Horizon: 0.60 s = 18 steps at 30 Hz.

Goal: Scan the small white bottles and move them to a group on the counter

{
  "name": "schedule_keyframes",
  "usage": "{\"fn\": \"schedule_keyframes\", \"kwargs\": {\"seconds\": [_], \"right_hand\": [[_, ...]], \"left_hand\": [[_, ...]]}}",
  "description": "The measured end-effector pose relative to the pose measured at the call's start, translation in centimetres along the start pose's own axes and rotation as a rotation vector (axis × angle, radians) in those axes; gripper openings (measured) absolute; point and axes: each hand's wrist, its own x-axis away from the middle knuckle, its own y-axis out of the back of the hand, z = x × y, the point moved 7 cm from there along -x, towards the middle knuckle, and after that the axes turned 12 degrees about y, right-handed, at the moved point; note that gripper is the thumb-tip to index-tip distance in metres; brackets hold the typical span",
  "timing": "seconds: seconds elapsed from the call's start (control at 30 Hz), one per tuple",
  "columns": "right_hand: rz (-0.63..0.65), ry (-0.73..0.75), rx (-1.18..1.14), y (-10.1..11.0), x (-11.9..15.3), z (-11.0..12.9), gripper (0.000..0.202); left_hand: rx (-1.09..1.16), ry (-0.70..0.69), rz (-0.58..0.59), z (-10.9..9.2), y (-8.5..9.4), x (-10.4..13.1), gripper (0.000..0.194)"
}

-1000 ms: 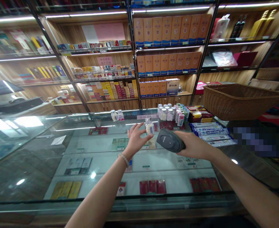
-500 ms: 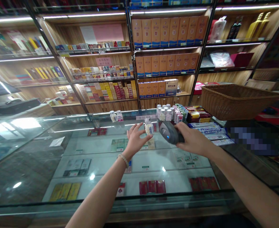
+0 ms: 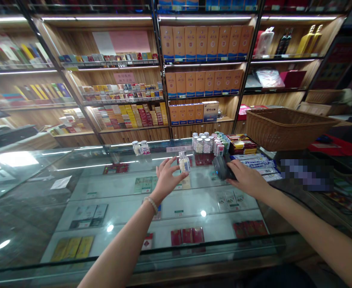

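Observation:
My left hand, with a beaded bracelet on its wrist, has its thumb and fingers round a small clear bottle with pale contents and a label. The bottle is upright over the glass counter. My right hand grips a dark handheld scanner with a small blue light, to the right of the bottle and apart from it. Two similar bottles stand together at the left. Several more bottles stand grouped behind the scanner.
The glass counter has packs inside it. At the right are red and yellow packets, blue and white packets and a wicker basket. Wooden shelves with boxes line the back. White paper lies at the left.
The scanner in my right hand has moved right, away from the held bottle, and turned. My left hand still holds the bottle. The whole view has shifted slightly.

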Motion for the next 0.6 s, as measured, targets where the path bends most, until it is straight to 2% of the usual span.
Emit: {"fn": "schedule_keyframes", "kwargs": {"seconds": [0.2, 0.6], "right_hand": [[0.041, 0.000, 0.036, -1.8, -0.4, 0.5, 0.040], [-0.020, 0.065, 0.116, -2.3, -0.3, 1.4, 0.038]], "left_hand": [[-0.020, 0.008, 0.021, -0.2, -0.1, 0.2, 0.022], [-0.026, 0.023, 0.031, 0.0, -0.4, 0.2, 0.022]]}}
